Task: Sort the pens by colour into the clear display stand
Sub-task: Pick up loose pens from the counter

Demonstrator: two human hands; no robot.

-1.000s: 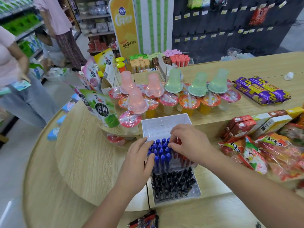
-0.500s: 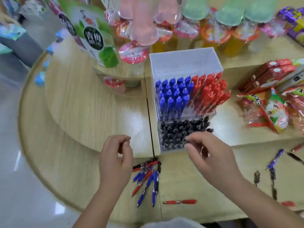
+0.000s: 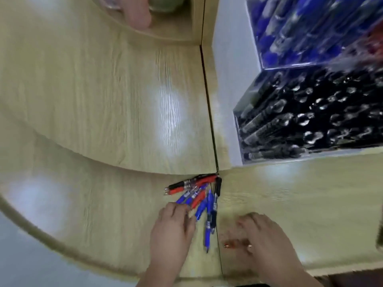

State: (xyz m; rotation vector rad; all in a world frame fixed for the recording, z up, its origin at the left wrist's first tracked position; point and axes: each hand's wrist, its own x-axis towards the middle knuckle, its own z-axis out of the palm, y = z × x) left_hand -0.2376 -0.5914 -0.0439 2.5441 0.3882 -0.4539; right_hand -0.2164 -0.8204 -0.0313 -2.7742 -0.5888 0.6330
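Note:
A loose pile of pens (image 3: 199, 195), blue, red and black, lies on the lower wooden counter by a seam. My left hand (image 3: 173, 226) rests at the pile's near-left edge, its fingertips touching blue pens. My right hand (image 3: 267, 238) lies palm down over a single red pen (image 3: 229, 245), of which only the tip shows; the blur hides whether it grips. The clear display stand (image 3: 230, 100) fills the upper right, with black pens (image 3: 306, 119) in the front section and blue pens (image 3: 306, 30) behind. A little red shows at the right edge.
The stand sits on a raised wooden tier (image 3: 116, 96) whose curved edge runs just above the pile. A blurred pink and green snack item (image 3: 141, 13) stands at the top. The lower counter's rounded rim (image 3: 62, 241) curves along the left, with floor beyond.
The view has dropped and closed in on the counter. Both hands have come down from the air onto the lower counter: the left to the pen pile, the right over the lone red pen.

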